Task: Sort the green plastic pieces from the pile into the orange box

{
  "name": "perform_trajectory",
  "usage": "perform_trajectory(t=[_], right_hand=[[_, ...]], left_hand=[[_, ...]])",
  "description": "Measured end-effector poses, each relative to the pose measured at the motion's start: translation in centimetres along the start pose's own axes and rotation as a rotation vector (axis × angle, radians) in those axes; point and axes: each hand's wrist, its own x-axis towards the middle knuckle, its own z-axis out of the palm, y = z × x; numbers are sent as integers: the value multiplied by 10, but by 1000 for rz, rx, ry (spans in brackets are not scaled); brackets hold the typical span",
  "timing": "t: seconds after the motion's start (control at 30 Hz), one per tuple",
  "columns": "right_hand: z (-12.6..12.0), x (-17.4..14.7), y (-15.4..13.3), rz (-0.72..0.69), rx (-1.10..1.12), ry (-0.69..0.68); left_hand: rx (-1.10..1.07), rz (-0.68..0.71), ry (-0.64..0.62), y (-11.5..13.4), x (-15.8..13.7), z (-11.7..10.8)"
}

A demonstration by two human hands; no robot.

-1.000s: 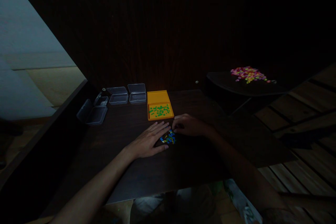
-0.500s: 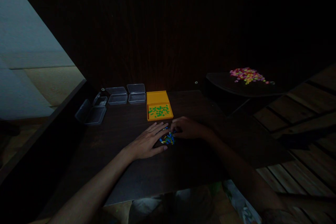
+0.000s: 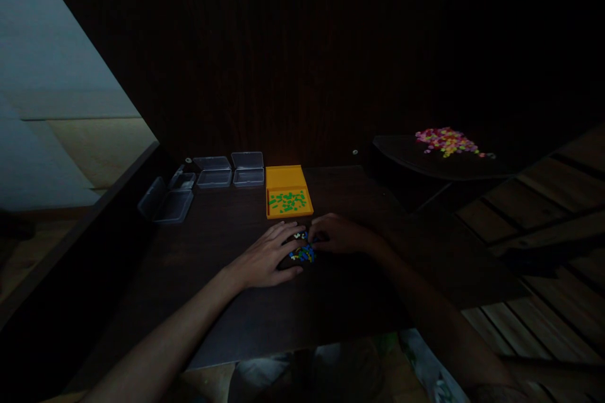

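Nearest to me on the dark bench (image 3: 217,327), I find my left hand (image 3: 265,258) laid low, fingers slightly apart, thumb well away from the index finger. Within that gap, and running toward my right hand (image 3: 341,234), lies the heap of small pieces (image 3: 305,257): blue, yellow and green. My right fingers are curled with the tips drawn close at the heap's edge; I cannot tell whether they pinch a piece.

Change noted: my right fingertips sit further in over the heap than a second ago, and a few pale pieces (image 3: 299,236) now show between my left index and middle fingers, apart from the main lot. I judge this to mean the heap is being parted and picked through, with plenty left unsorted.

Orientation: the pieces share no common direction. Some look oblong, but their long axes lie every which way (too small and too dark to certify one by one).

Just beyond my hands stands the yellow box (image 3: 291,215), lid (image 3: 284,175) raised at the far side, its tray longest left to right. Green pieces (image 3: 289,201) lie scattered in it, unchanged. Transparent boxes (image 3: 214,178) stand opened to its left. Further off, at right, a pink-and-yellow heap (image 3: 447,140) rests on a side shelf (image 3: 401,154).
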Motion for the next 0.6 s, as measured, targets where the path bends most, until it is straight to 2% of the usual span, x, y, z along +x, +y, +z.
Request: perform_trajectory(t=[0.47,0.6], right_hand=[[-4,1,-3,13,65,-77],[-7,0,-2,17,82,-13]], left_hand=[[20,27,81,6,3,-2],[17,26,99,6,3,-2]])
